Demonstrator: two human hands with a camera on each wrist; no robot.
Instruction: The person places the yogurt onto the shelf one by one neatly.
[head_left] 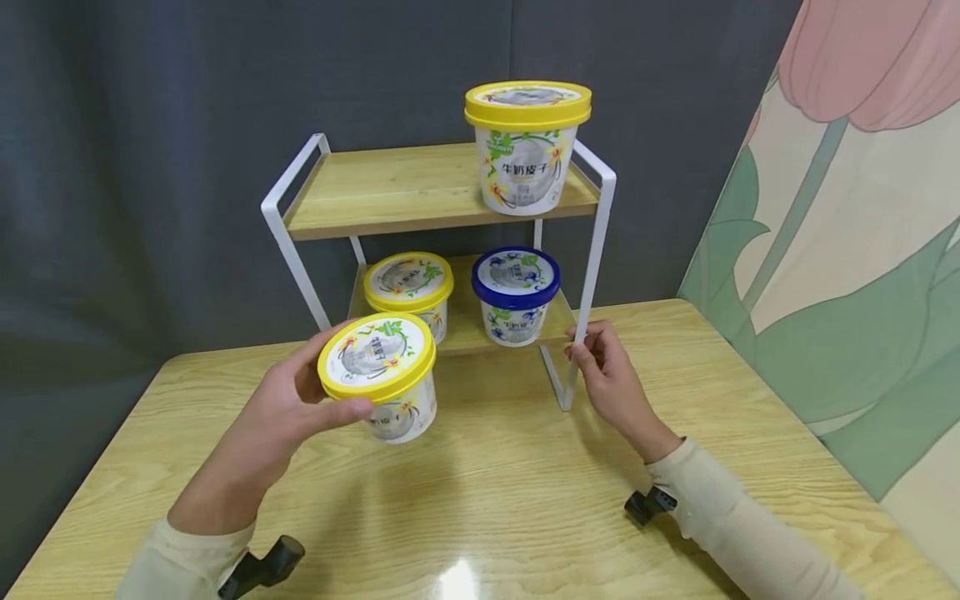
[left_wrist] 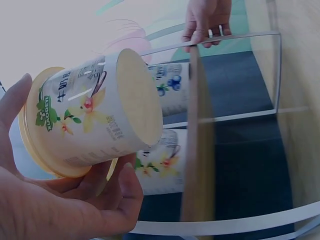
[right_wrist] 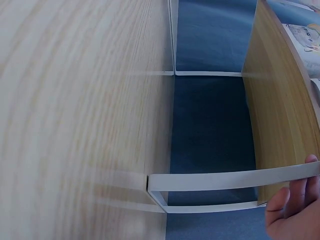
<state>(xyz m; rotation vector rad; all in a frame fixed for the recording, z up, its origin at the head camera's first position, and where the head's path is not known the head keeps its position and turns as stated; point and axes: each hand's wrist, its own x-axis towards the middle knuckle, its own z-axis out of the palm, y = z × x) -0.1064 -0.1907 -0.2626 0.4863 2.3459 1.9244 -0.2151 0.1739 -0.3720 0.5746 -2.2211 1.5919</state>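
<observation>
My left hand (head_left: 281, 408) grips a white paper tub with a yellow lid (head_left: 377, 358), holding it in the air before the lower shelf, label side facing me. Vanilla flowers are printed on the tub's side in the left wrist view. With its thumb and fingers, my right hand (head_left: 611, 379) pinches the white metal leg of the rack (head_left: 592, 258) at lower-shelf height. On the lower shelf stand another yellow-lidded tub (head_left: 408, 279), partly hidden by the held one, and a blue-lidded tub (head_left: 516, 283). A further yellow-lidded tub (head_left: 528, 150) stands on the upper shelf's right end.
The two-tier rack has wooden boards, such as the upper shelf (head_left: 397, 183), and stands on a light wood table (head_left: 480, 475). A dark curtain (head_left: 187, 167) hangs behind. On the right is a wall with a tulip mural (head_left: 847, 208).
</observation>
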